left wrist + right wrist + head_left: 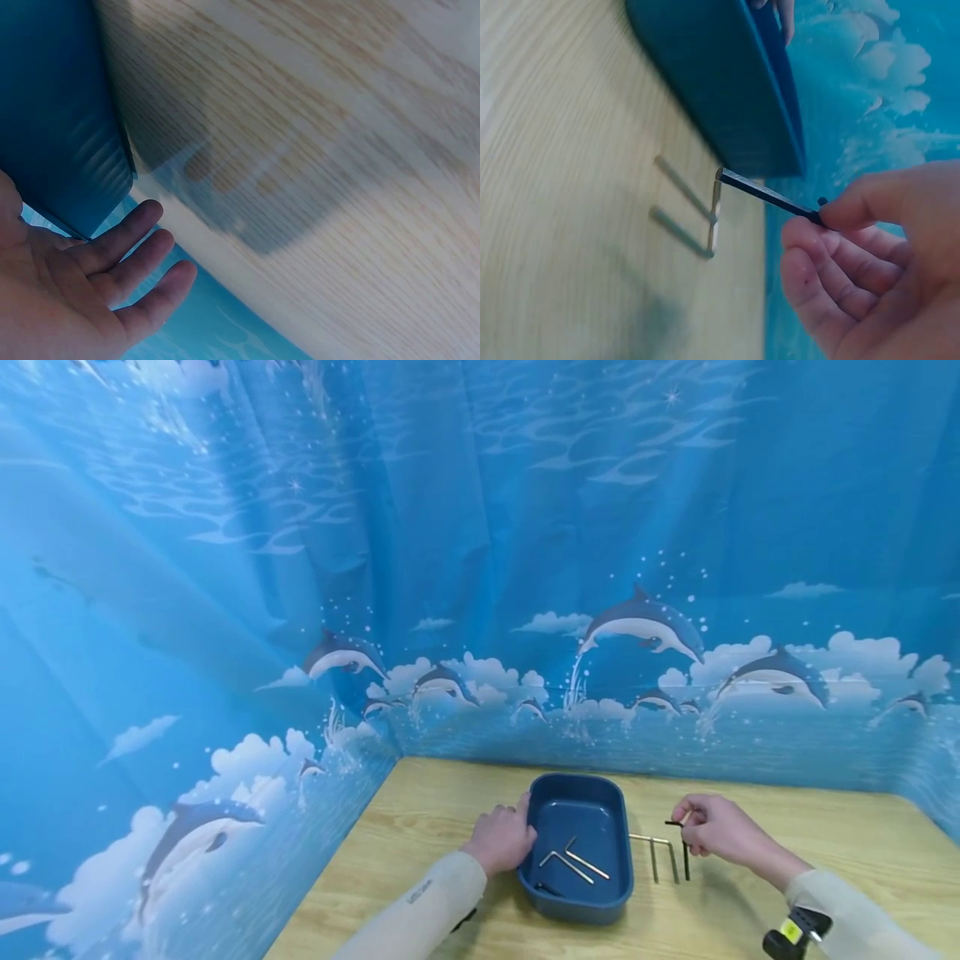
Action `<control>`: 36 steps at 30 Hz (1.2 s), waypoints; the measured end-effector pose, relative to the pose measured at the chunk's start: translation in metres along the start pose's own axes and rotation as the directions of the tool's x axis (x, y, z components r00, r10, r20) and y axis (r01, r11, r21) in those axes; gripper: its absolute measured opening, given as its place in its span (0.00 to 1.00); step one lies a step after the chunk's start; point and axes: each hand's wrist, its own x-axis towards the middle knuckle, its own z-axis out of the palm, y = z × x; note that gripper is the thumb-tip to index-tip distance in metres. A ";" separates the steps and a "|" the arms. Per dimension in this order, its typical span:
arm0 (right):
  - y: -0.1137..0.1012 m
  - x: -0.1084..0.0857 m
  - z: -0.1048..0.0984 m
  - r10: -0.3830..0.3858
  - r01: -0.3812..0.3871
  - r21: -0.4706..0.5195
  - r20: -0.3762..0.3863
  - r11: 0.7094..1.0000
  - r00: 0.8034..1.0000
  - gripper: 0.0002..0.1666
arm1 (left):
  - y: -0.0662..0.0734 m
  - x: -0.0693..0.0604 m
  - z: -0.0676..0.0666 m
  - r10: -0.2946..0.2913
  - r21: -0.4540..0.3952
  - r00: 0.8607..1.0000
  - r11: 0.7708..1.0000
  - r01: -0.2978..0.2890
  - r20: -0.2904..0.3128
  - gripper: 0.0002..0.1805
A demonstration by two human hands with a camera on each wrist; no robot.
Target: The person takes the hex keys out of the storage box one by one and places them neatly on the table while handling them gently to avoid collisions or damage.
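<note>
Between the thumb and fingers of my right hand [720, 831] is a black L-shaped hex key [686, 857], held above the table; in the right wrist view the right hand [870, 255] pinches the black key [769, 196] near its bend. Two metallic L-shaped keys [672, 860] lie beside the blue box's right side. My left hand [501, 837] grips the left rim of the blue box [577, 910]; in the left wrist view several fingers of that hand [82, 285] extend loosely past the box wall [60, 127]. Inside are two gold keys [587, 864] and a dark piece [548, 889].
The light wood table [420, 802] ends at a blue curtain [480, 568] with dolphins, which stands behind and to the left. A black device with a yellow label [791, 931] is strapped at the right wrist.
</note>
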 end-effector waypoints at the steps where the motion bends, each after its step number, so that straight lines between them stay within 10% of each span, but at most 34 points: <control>1: 0.003 0.000 0.000 0.003 -0.003 0.001 -0.005 1.000 1.000 0.16 | 0.000 0.000 -0.001 0.001 0.000 1.000 1.000 -0.001 -0.004 0.31; 36: 0.060 0.019 0.009 0.146 -0.153 -0.190 -0.051 0.970 0.988 0.08 | -0.002 0.001 0.003 -0.009 -0.025 1.000 1.000 0.009 0.023 0.32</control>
